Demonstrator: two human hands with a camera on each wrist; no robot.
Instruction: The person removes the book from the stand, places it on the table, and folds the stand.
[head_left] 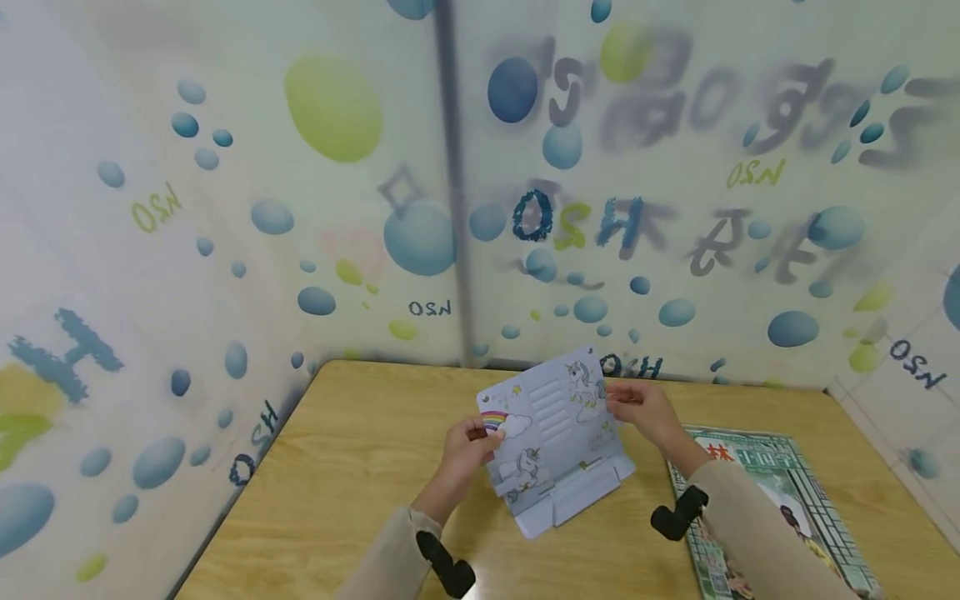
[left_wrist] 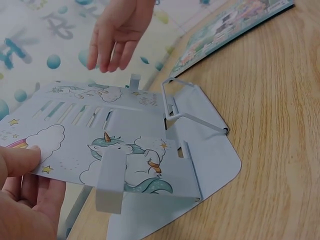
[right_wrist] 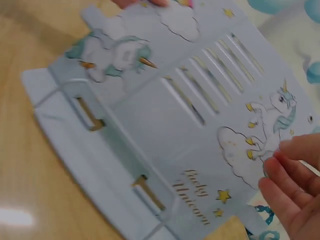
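Observation:
A pale book stand printed with unicorns, clouds and stars stands tilted back on the wooden table. Slots run down the middle of its back plate, and a folded wire page holder lies by its base. My left hand pinches the stand's left edge, thumb on the printed face and fingers behind. At the opposite edge is my right hand, its fingers fairly straight in the left wrist view. Whether those fingers touch the plate is hard to tell. Small tabs stick out from the stand's sides.
A green-covered magazine lies on the table at the right, partly beneath my right forearm. Behind the table's back edge rises a wall with blue and green bubbles and lettering. Another wall flanks the left side.

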